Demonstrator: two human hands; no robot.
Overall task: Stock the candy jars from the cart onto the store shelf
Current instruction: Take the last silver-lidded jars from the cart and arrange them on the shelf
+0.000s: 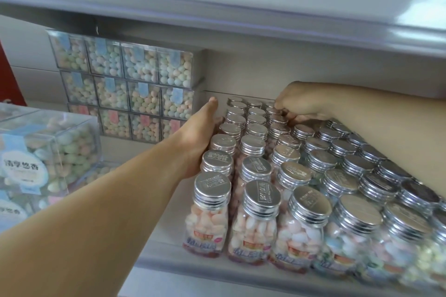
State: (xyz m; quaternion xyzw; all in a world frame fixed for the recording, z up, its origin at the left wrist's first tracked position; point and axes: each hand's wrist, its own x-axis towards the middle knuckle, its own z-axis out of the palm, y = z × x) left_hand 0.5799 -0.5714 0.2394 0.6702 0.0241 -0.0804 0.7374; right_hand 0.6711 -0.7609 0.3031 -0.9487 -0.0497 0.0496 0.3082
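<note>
Left hand (201,135) flat, fingers straight, against left column of clear silver-capped candy jars (261,202). Right hand (298,102) grips rear jar (274,111), frame centre.

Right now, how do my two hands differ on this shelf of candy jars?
Your left hand lies flat, fingers straight, against the leftmost jar row; your right hand is curled, its grip on a back jar at the lid. The left sits beside the jars; the right reaches over their lids. Both touch silver-lidded candy jars.
</note>
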